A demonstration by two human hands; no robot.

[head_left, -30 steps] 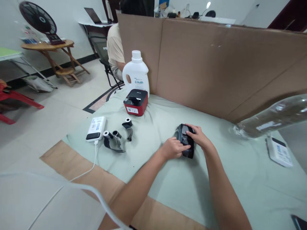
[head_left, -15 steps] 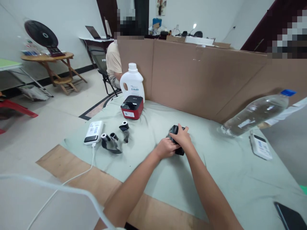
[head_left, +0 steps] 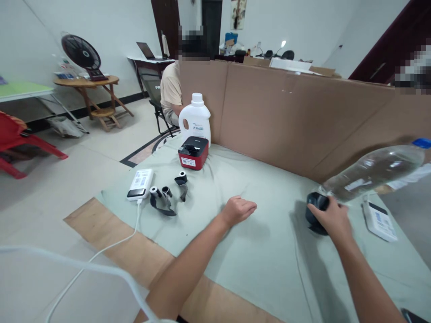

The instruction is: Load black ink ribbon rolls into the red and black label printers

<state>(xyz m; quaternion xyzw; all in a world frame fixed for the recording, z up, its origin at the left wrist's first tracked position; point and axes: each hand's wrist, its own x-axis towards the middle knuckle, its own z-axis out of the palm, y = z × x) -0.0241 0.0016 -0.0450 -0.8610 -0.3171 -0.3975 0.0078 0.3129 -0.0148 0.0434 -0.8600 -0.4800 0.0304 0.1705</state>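
My right hand [head_left: 332,220] grips a black box-shaped device [head_left: 316,211] from its right side, with the thumb on its front face. A dark flap shows at the device's lower edge. It is just in front of the base of a large clear bottle [head_left: 373,172] with a blue cap; whether they touch I cannot tell. My left hand [head_left: 239,211] is over the middle of the cloth, fingers stretched to the right and close together. Nothing shows in it, though its palm is hidden. To its left are several small rolls with dark strips [head_left: 162,204].
A red and black box-shaped device [head_left: 193,154] stands before a white jug [head_left: 196,117]. White power banks lie at left [head_left: 140,184] and right [head_left: 380,220], the left one with a white cable. A cardboard panel [head_left: 269,116] borders the back; a person [head_left: 171,92] sits beyond it.
My right hand has carried the black device from the middle to the right, near the bottle. My left hand has let go of it and stays near the middle. The view has shifted slightly.
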